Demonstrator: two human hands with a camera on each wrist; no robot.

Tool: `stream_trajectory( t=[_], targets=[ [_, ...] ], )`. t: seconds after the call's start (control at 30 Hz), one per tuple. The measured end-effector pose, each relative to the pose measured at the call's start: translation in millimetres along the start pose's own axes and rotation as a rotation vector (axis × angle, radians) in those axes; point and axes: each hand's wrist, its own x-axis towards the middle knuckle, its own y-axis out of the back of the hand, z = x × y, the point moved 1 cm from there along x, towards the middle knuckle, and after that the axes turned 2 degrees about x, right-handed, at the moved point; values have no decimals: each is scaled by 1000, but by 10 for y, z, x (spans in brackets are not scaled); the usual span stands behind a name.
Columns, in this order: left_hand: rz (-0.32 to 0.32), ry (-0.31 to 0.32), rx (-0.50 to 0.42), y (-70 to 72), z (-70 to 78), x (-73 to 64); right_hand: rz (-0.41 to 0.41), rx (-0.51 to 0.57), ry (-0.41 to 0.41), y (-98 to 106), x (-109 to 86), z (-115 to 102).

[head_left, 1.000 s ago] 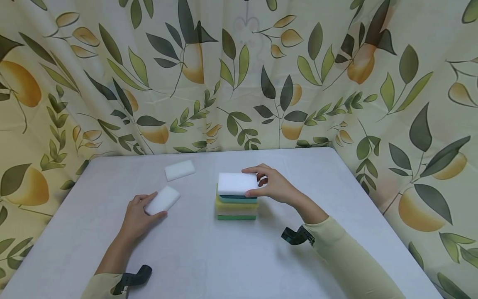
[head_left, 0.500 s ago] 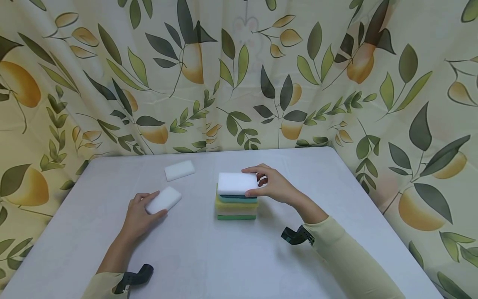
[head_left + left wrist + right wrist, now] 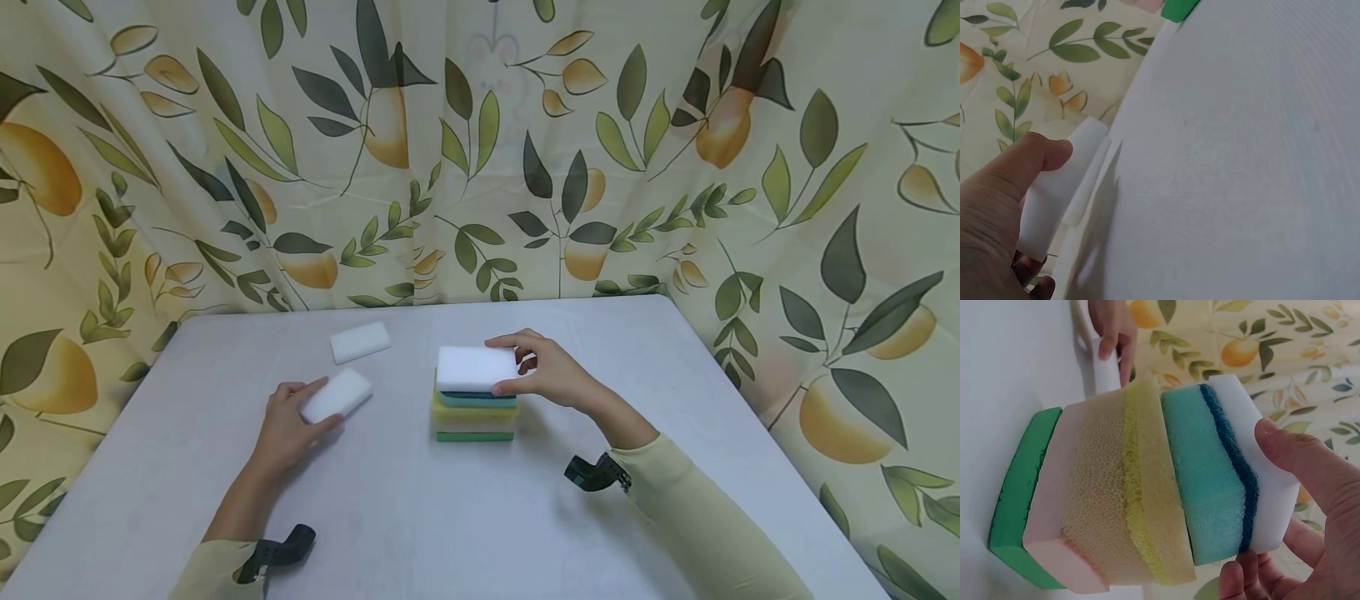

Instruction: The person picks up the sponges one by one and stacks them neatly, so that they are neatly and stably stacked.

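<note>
My left hand (image 3: 288,429) grips a white sponge (image 3: 337,396) at its near-left end, thumb on one long side and fingers on the other. In the left wrist view this sponge (image 3: 1054,194) is tilted, with a shadow on the cloth beside it. My right hand (image 3: 551,371) pinches the right end of another white sponge (image 3: 476,368) that lies on top of a stack. Below it in the right wrist view are a teal sponge (image 3: 1204,469) with a dark blue scouring layer, yellow and beige porous layers (image 3: 1100,487), a pink layer (image 3: 1054,531) and a green base layer (image 3: 1022,494).
A third white sponge (image 3: 361,342) lies flat on the white-covered table (image 3: 450,517), behind the left hand and left of the stack. A curtain (image 3: 480,167) printed with leaves and fruit hangs along the table's back and sides.
My left hand has moved slightly right and away from me with its white sponge, nearer the stack. My right hand and the stack have stayed put.
</note>
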Motion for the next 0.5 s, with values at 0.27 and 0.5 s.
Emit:
stream_trajectory(
  t=[0.27, 0.5],
  targets=[
    [5, -35, -32, 16, 92, 52, -1, 0, 7, 4, 1, 8],
    [-33, -39, -49, 54, 207, 102, 4, 3, 8, -4, 8, 21]
  ],
)
